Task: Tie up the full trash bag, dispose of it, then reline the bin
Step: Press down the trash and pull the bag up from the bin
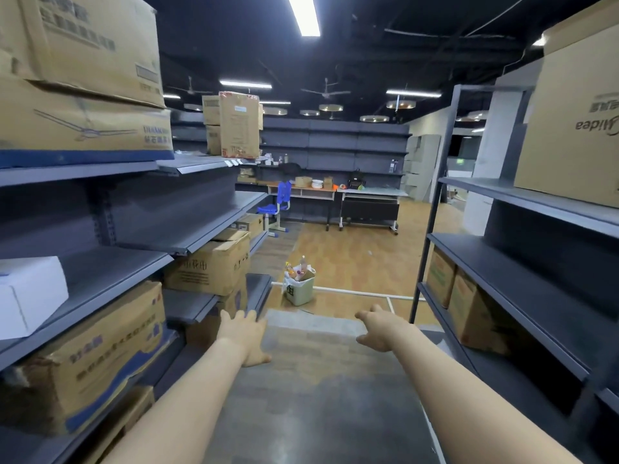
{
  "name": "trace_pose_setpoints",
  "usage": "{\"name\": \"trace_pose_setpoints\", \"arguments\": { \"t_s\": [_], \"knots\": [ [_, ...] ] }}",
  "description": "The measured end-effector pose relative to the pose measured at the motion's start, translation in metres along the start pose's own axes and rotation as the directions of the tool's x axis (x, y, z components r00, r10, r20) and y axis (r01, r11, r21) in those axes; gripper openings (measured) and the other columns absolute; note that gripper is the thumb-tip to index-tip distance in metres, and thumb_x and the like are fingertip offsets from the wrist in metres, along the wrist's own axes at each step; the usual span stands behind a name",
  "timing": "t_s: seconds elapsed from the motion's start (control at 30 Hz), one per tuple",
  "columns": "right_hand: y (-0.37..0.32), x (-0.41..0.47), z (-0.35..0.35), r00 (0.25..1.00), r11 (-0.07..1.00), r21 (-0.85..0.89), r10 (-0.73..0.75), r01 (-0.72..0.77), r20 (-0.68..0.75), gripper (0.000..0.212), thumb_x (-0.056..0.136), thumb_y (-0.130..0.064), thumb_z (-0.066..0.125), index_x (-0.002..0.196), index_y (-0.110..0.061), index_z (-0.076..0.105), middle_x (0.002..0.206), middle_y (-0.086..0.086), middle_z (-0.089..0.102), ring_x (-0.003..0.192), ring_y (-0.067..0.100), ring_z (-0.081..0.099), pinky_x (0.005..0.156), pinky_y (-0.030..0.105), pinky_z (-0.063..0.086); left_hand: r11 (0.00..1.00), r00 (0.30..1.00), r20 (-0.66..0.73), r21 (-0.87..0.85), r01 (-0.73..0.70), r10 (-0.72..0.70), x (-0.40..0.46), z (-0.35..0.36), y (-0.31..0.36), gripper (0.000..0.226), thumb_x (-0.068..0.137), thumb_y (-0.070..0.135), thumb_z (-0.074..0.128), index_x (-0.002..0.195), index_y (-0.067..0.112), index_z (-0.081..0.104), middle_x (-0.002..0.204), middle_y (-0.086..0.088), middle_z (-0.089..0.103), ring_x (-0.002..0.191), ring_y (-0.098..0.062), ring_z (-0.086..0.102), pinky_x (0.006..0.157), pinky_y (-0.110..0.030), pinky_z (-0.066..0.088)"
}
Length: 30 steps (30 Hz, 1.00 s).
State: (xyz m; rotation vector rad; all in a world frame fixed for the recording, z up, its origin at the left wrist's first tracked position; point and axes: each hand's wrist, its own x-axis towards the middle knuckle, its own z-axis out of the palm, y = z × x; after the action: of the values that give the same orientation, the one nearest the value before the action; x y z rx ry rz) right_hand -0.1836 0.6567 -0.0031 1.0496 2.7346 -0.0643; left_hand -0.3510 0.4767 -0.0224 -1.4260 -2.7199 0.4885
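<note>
The bin (299, 289) stands on the floor (351, 256) ahead, past the end of the aisle, just beyond the corner of the left shelf (258, 289). Its white bag (290, 282) is stuffed, with rubbish poking above the rim. The left hand (246, 336) and right hand (380, 329) both reach forward, fingers loose and spread, holding nothing. Best to walk right up, crouch, then gather the bag's free edges evenly, pressing the rubbish down so there is enough slack for a knot.
</note>
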Motion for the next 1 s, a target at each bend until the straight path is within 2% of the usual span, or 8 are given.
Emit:
{"name": "trace_pose_setpoints", "arguments": {
  "t_s": [0.1, 0.2, 0.43, 0.6, 0.73, 1.0],
  "knots": [
    [0.000, 0.035, -0.005, 1.000, 1.000, -0.001, -0.015, 0.015, 0.011, 0.053, 0.098, -0.036, 0.045, 0.145, -0.017, 0.030, 0.147, 0.011, 0.027, 0.131, 0.031, 0.041, 0.103, 0.040, 0.039, 1.000, 1.000, 0.022, 0.006, 0.008, -0.008, 0.030, 0.000, -0.008, 0.081, 0.087, 0.061, 0.046, 0.147, 0.014, 0.021, 0.148, -0.011, 0.030, 0.137, -0.033, 0.029, 0.112, -0.058, 0.019],
    [-0.003, 0.073, -0.013, 0.999, 1.000, -0.005, -0.031, 0.031, 0.024, 0.054, 0.098, -0.035, 0.045, 0.146, -0.018, 0.029, 0.148, 0.012, 0.026, 0.131, 0.031, 0.041, 0.104, 0.041, 0.039, 1.000, 1.000, 0.013, -0.003, 0.008, -0.008, 0.068, -0.003, -0.020, 0.079, 0.086, 0.061, 0.047, 0.145, 0.014, 0.025, 0.146, -0.010, 0.032, 0.135, -0.032, 0.032, 0.110, -0.056, 0.024],
    [-0.007, 0.188, -0.052, 1.000, 0.999, -0.030, -0.023, 0.023, -0.021, 0.055, 0.097, -0.033, 0.047, 0.147, -0.019, 0.028, 0.145, 0.012, 0.029, 0.129, 0.032, 0.044, 0.100, 0.041, 0.041, 1.000, 1.000, -0.027, -0.029, 0.007, -0.008, 0.183, -0.024, -0.050, 0.073, 0.086, 0.059, 0.048, 0.142, 0.016, 0.029, 0.145, -0.009, 0.034, 0.132, -0.030, 0.037, 0.106, -0.051, 0.030],
    [-0.008, 0.265, -0.082, 0.997, 1.000, -0.018, -0.017, 0.016, -0.069, 0.053, 0.096, -0.033, 0.047, 0.145, -0.020, 0.030, 0.145, 0.012, 0.029, 0.127, 0.031, 0.045, 0.101, 0.041, 0.043, 0.999, 0.997, -0.068, -0.048, 0.019, -0.022, 0.260, -0.041, -0.074, 0.076, 0.087, 0.059, 0.048, 0.146, 0.016, 0.025, 0.148, -0.009, 0.031, 0.134, -0.029, 0.035, 0.108, -0.048, 0.031],
    [-0.005, 0.311, -0.091, 0.997, 0.999, -0.007, -0.035, 0.035, -0.071, 0.054, 0.096, -0.032, 0.047, 0.146, -0.023, 0.027, 0.145, 0.012, 0.029, 0.126, 0.031, 0.045, 0.099, 0.041, 0.044, 0.999, 0.999, -0.037, -0.040, 0.015, -0.016, 0.310, -0.041, -0.080, 0.075, 0.088, 0.057, 0.047, 0.147, 0.016, 0.023, 0.149, -0.009, 0.030, 0.135, -0.029, 0.034, 0.110, -0.049, 0.030],
    [0.033, 0.408, -0.092, 0.999, 0.999, -0.020, -0.039, 0.038, -0.037, 0.053, 0.096, -0.036, 0.047, 0.145, -0.022, 0.031, 0.142, 0.010, 0.032, 0.124, 0.030, 0.048, 0.095, 0.039, 0.043, 1.000, 1.000, 0.030, -0.026, 0.009, -0.008, 0.407, -0.038, -0.062, 0.072, 0.088, 0.056, 0.047, 0.144, 0.015, 0.027, 0.146, -0.010, 0.033, 0.134, -0.030, 0.034, 0.108, -0.049, 0.029]
  ]
}}
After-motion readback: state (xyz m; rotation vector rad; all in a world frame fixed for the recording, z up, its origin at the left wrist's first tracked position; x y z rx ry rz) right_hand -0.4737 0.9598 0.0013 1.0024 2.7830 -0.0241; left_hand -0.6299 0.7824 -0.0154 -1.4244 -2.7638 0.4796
